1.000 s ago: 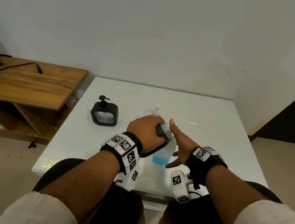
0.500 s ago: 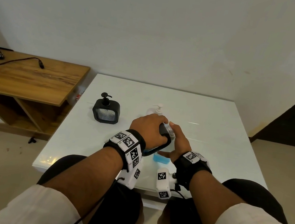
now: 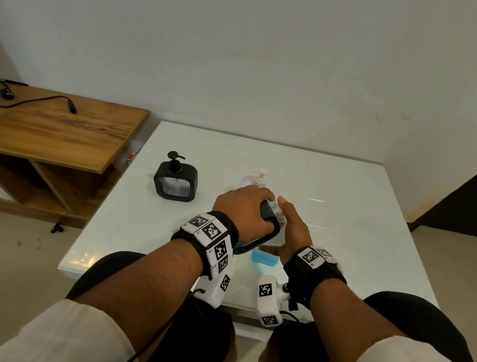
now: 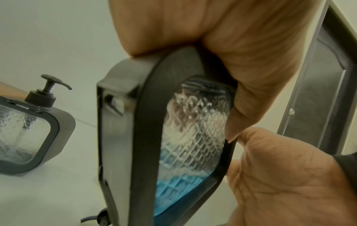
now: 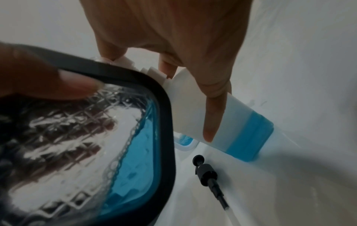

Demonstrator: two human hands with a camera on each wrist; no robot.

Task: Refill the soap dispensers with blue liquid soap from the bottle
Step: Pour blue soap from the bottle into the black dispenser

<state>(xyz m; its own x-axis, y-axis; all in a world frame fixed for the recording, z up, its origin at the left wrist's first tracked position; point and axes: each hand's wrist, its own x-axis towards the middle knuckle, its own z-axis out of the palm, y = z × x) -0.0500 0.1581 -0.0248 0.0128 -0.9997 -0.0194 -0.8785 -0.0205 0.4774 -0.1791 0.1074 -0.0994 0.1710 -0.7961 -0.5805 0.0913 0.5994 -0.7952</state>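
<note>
Now left hand (image 3: 244,208) grips black dispenser (image 4: 173,137) — right hand (image 3: 291,232) holds soap bottle (image 5: 228,122).

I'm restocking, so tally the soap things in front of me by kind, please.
Black-framed soap dispensers: 2, one standing, one held
Blue soap refill bottle: 1
White pump bottle: 1
Loose black pump: 1
Total: 5

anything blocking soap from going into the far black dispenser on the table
Yes: the black pump head sits on top of the square black-framed clear dispenser, closing its filling opening. It would probably need to come off first.
</note>
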